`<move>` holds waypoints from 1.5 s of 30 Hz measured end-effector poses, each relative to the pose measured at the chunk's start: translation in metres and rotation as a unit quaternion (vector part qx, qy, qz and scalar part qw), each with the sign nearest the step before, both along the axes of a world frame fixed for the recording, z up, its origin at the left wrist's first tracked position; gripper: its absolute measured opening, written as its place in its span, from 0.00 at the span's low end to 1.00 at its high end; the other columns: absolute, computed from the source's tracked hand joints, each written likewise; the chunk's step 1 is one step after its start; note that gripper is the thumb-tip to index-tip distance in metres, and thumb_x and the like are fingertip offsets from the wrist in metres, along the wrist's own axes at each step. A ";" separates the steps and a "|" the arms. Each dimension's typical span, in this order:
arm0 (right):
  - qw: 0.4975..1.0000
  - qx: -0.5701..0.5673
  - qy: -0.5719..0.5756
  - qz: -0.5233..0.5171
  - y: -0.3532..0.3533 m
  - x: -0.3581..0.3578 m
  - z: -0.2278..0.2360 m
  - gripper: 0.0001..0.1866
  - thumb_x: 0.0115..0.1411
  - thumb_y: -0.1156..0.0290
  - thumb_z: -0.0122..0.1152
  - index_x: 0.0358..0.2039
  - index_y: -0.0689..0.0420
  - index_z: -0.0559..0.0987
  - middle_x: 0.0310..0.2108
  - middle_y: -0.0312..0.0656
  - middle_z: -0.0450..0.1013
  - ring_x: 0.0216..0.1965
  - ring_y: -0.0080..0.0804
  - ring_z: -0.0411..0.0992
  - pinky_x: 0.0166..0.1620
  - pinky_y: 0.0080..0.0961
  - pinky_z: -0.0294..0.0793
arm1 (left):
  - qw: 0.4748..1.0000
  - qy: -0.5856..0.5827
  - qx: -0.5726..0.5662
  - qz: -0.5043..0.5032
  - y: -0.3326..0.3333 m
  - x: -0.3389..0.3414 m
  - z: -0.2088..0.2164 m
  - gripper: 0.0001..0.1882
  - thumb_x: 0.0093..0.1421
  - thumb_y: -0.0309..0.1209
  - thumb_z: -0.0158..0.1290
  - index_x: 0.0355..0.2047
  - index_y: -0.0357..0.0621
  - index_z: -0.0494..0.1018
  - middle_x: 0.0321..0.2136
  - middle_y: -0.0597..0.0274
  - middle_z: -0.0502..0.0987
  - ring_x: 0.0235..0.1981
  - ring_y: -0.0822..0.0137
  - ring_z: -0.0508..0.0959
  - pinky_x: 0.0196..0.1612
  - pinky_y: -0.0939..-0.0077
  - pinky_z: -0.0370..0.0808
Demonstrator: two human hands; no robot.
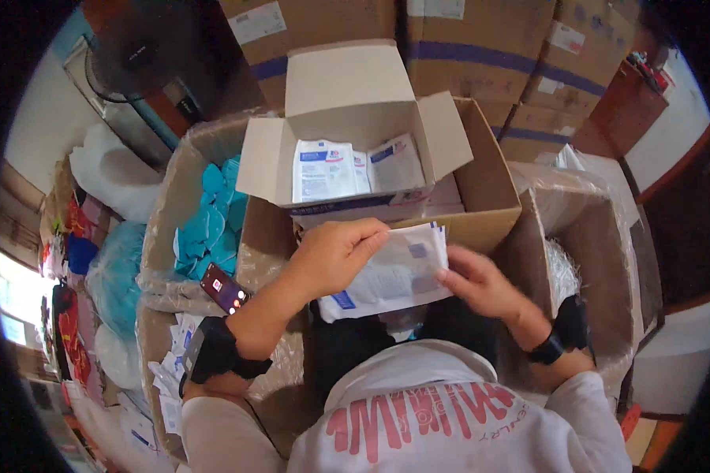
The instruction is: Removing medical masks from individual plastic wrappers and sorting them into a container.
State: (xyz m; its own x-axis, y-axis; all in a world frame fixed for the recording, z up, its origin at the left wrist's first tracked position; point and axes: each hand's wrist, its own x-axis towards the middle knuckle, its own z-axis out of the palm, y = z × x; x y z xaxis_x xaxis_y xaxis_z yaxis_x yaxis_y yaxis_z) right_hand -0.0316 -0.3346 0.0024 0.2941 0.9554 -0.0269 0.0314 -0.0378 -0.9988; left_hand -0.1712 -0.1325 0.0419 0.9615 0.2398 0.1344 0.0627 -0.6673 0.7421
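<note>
Packets in hand: a few flat white packets [386, 272] with blue marks, stacked and slightly fanned at the upper right corner, lie between the two hands' fingers, above the lap.
Left fingers: the left hand [335, 254] is closed on the stack's upper left edge, thumb along the near face, the other fingers mostly hidden.
Right fingers: the right hand [481, 282] is half curled at the stack's right edge, thumb tip at the margin and a gap between thumb and forefinger; whether it pinches, I cannot tell.
Small carton: just beyond the left fingertips stands a pale carton [347, 79], flaps spread, with more white packets [323, 172] inside.
Brown box: a larger cardboard box [485, 203] holds the small carton, its near right corner beyond the right fingers.
Phone: a dark phone [222, 288] with a lit screen lies left of the left fingers, near the forearm.
Teal pieces: farther left of those fingers, teal pieces [213, 229] fill a plastic-lined box [201, 143].
Right-hand box: right of the right fingers, another lined box [603, 244] contains crinkled clear plastic [562, 272].
Backdrop: taped cartons [473, 79] are stacked well beyond both hands' fingers.
</note>
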 end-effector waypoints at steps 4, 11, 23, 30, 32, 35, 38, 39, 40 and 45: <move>0.935 -0.060 -0.340 0.086 0.012 0.017 0.050 0.15 0.57 0.61 0.53 0.39 0.60 0.72 0.30 0.44 0.71 0.33 0.35 0.72 0.35 0.30 0.69 | 0.980 0.018 0.191 -0.050 -0.021 0.000 0.012 0.10 0.57 0.37 0.44 0.30 0.47 0.72 0.23 0.56 0.75 0.28 0.53 0.75 0.29 0.62 0.69; 0.835 -0.068 -0.487 0.247 0.024 0.011 0.027 0.19 0.59 0.55 0.45 0.23 0.59 0.71 0.20 0.49 0.70 0.24 0.52 0.68 0.28 0.41 0.68 | 0.963 0.120 0.189 -0.148 -0.029 -0.001 -0.008 0.10 0.57 0.37 0.44 0.30 0.46 0.71 0.23 0.53 0.73 0.28 0.51 0.74 0.30 0.59 0.68; 0.733 0.106 -0.629 0.234 0.017 -0.003 -0.020 0.13 0.51 0.63 0.53 0.14 0.55 0.69 0.11 0.39 0.65 0.16 0.36 0.68 0.20 0.30 0.67 | 0.950 0.097 -0.293 -0.054 -0.055 -0.014 -0.116 0.14 0.62 0.36 0.40 0.28 0.38 0.67 0.22 0.61 0.68 0.25 0.72 0.65 0.31 0.77 0.66; 0.739 0.086 -0.630 0.222 0.012 0.003 -0.024 0.09 0.47 0.64 0.55 0.18 0.54 0.70 0.16 0.38 0.67 0.20 0.35 0.70 0.23 0.30 0.69 | 0.958 0.071 -0.279 -0.013 -0.061 -0.014 -0.122 0.13 0.63 0.36 0.41 0.28 0.40 0.68 0.23 0.66 0.69 0.27 0.73 0.68 0.33 0.80 0.66; 0.771 0.078 -0.610 0.167 0.013 0.004 -0.022 0.08 0.48 0.65 0.55 0.21 0.55 0.70 0.20 0.39 0.68 0.25 0.36 0.71 0.27 0.31 0.70 | 0.983 0.080 -0.165 0.009 -0.052 -0.013 -0.106 0.13 0.62 0.36 0.41 0.28 0.40 0.69 0.23 0.60 0.71 0.26 0.66 0.71 0.33 0.78 0.67; 0.801 0.056 -0.590 0.079 0.016 0.001 -0.015 0.08 0.49 0.64 0.53 0.24 0.56 0.71 0.25 0.41 0.69 0.31 0.38 0.71 0.32 0.33 0.71 | 0.997 0.070 -0.004 0.034 -0.041 -0.015 -0.089 0.11 0.60 0.37 0.42 0.29 0.43 0.70 0.24 0.56 0.73 0.29 0.56 0.73 0.33 0.69 0.67; 0.819 0.022 -0.570 0.067 0.018 0.001 -0.011 0.10 0.50 0.62 0.54 0.25 0.56 0.71 0.27 0.41 0.69 0.32 0.39 0.71 0.34 0.34 0.70 | 0.994 0.042 0.094 0.027 -0.040 -0.016 -0.076 0.10 0.58 0.36 0.44 0.29 0.44 0.70 0.24 0.57 0.74 0.29 0.54 0.73 0.31 0.67 0.67; 0.823 0.010 -0.563 0.081 0.018 0.003 -0.013 0.11 0.50 0.61 0.54 0.25 0.56 0.71 0.26 0.41 0.69 0.32 0.40 0.71 0.33 0.34 0.70 | 0.993 0.033 0.115 0.020 -0.041 -0.016 -0.073 0.09 0.57 0.35 0.45 0.28 0.44 0.70 0.24 0.58 0.73 0.29 0.55 0.73 0.31 0.67 0.66; 0.827 -0.001 -0.555 0.094 0.018 0.004 -0.014 0.12 0.50 0.59 0.54 0.24 0.56 0.72 0.26 0.42 0.70 0.31 0.41 0.71 0.32 0.35 0.70 | 0.991 0.029 0.130 0.012 -0.043 -0.016 -0.071 0.09 0.57 0.35 0.45 0.28 0.44 0.70 0.24 0.58 0.73 0.29 0.55 0.73 0.30 0.67 0.66; 0.820 -0.032 -0.537 0.197 0.027 0.002 -0.009 0.15 0.52 0.57 0.52 0.21 0.56 0.73 0.21 0.43 0.72 0.26 0.45 0.72 0.29 0.39 0.70 | 0.987 0.038 0.156 -0.032 -0.050 -0.014 -0.059 0.08 0.57 0.34 0.45 0.28 0.44 0.70 0.24 0.57 0.73 0.29 0.53 0.72 0.30 0.66 0.66</move>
State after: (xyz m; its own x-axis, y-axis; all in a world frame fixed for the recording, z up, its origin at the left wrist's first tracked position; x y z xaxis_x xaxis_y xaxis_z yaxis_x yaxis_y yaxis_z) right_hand -0.0294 -0.3079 -0.0064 -0.1498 0.9887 -0.0074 0.9133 0.1355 -0.3841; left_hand -0.1853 -0.1824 -0.0172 0.9834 0.1370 0.1185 0.0610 -0.8664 0.4955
